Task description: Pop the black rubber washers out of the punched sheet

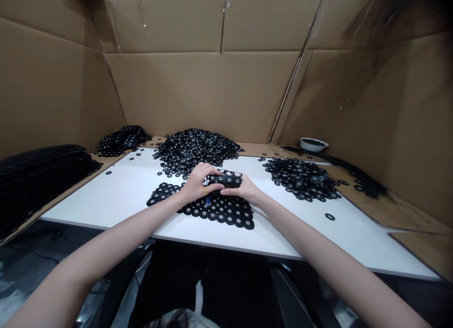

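A black sheet of joined rings with pale round centres (221,210) lies on the white tabletop, and its far part is raised and bent over. My left hand (198,181) grips the raised part from the left, thumb in front and fingers behind. From the right, my right hand (246,191) pinches the same part, its thumb almost meeting the left thumb. Just below the thumbs, a small blue item (207,201) rests on the sheet; its kind is too small to tell. Most of the fingers of my right hand are hidden behind the sheet.
A large heap of loose black rings (198,148) stands behind my hands, a smaller heap (300,177) to the right. Stacked black sheets (42,177) fill the left side. A white bowl (313,145) sits far right. Cardboard walls (170,92) surround the white table (106,200).
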Demonstrator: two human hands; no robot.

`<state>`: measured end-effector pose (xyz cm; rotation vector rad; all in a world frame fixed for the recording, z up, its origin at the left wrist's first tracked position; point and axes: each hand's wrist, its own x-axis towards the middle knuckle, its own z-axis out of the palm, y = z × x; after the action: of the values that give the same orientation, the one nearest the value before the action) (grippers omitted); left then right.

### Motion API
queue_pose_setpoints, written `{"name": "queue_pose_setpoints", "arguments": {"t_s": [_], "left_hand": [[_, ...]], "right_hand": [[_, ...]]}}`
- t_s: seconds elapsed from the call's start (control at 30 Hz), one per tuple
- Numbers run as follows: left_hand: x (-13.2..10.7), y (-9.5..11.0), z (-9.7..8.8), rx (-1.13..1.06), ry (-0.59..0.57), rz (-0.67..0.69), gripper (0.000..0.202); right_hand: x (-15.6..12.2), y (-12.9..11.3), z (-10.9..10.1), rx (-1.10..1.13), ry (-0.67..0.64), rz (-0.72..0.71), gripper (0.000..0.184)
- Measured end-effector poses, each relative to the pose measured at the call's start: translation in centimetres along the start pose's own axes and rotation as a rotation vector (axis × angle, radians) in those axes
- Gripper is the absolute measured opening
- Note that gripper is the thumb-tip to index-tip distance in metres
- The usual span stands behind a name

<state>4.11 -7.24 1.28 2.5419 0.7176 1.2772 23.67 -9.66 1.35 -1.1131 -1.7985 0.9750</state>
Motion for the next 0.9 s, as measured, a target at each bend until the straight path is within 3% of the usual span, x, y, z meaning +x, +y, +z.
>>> {"name": "queue_pose_setpoints", "arguments": {"t_s": [0.9], "left_hand": [[-0.13,-0.91,0.56,-0.032,0.013,-0.077,0.011]], "right_hand": [[0.13,0.0,0.23,0.026,-0.059,-0.038,0.028]]}}
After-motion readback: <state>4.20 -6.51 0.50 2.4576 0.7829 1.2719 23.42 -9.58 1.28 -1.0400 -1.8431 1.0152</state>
